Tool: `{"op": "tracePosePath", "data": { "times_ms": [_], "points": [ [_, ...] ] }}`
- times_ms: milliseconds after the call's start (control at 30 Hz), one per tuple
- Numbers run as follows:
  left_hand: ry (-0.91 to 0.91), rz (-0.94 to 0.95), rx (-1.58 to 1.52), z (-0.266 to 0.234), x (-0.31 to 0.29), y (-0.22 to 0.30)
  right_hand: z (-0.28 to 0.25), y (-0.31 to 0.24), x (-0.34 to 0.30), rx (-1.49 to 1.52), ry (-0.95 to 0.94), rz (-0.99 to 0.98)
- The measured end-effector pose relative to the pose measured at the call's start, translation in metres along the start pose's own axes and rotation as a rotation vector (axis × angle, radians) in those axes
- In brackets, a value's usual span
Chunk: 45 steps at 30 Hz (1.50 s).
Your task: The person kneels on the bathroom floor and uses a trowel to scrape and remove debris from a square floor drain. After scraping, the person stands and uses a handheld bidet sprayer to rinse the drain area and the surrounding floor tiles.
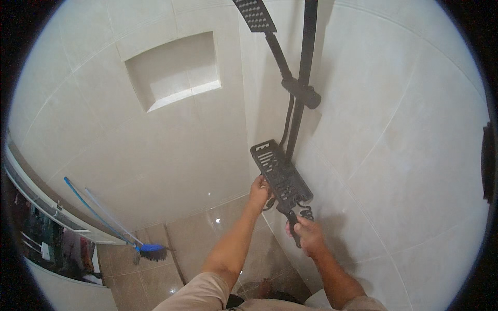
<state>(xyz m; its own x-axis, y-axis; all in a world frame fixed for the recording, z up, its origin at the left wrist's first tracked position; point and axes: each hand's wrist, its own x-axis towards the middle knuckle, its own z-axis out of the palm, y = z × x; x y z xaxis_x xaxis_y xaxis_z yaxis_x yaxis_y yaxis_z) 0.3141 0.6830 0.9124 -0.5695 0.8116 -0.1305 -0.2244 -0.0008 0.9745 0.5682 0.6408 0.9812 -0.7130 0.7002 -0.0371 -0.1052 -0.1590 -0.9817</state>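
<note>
A black slotted shower shelf (290,181) is fixed to the wall at the foot of a black shower rail (302,122). At its left edge my left hand (261,193) is closed, the fingers curled in partly under the shelf; what they grip is hidden. A dark loop of hose (268,204) hangs just beside those fingers. Below the shelf's near end, my right hand (310,236) is wrapped round the handle of a black hand sprayer (292,224), thumb along its side. A black coiled hose (307,212) shows between this hand and the shelf.
Overhead at the top hangs a black square shower head (255,14) on its holder (302,93). A recessed niche (174,70) is in the left wall. On the tiled floor a blue broom (153,251) leans near the doorway (62,217). A dark fixture (487,163) is at far right.
</note>
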Motion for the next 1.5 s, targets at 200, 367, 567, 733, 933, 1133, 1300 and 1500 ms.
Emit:
{"op": "tracePosePath", "data": {
  "times_ms": [200,367,567,733,933,1133,1300,1500],
  "points": [
    [0.024,0.554,0.478,-0.002,-0.014,-0.018,0.015,-0.016,-0.007,0.052,-0.006,-0.043],
    [0.094,0.539,0.557,0.004,-0.005,-0.028,-0.003,0.008,-0.001,-0.019,0.077,-0.018],
    [-0.063,0.222,0.315,-0.018,0.015,-0.022,0.017,-0.004,-0.011,0.074,0.058,-0.062],
    [-0.063,-0.193,-0.066,0.003,-0.001,0.002,0.013,-0.007,-0.016,0.099,0.060,-0.064],
    [0.118,0.667,0.441,0.005,-0.008,-0.028,0.018,-0.008,-0.014,0.132,0.089,-0.066],
    [0.196,0.603,0.527,0.011,-0.014,-0.011,0.017,-0.010,-0.018,0.129,0.148,-0.094],
    [-0.113,-0.079,-0.197,-0.001,0.001,0.001,0.008,-0.011,-0.017,0.122,0.148,-0.115],
    [0.066,0.294,0.150,0.013,-0.011,-0.007,0.006,-0.019,-0.017,0.123,0.183,-0.098]
  ]
}}
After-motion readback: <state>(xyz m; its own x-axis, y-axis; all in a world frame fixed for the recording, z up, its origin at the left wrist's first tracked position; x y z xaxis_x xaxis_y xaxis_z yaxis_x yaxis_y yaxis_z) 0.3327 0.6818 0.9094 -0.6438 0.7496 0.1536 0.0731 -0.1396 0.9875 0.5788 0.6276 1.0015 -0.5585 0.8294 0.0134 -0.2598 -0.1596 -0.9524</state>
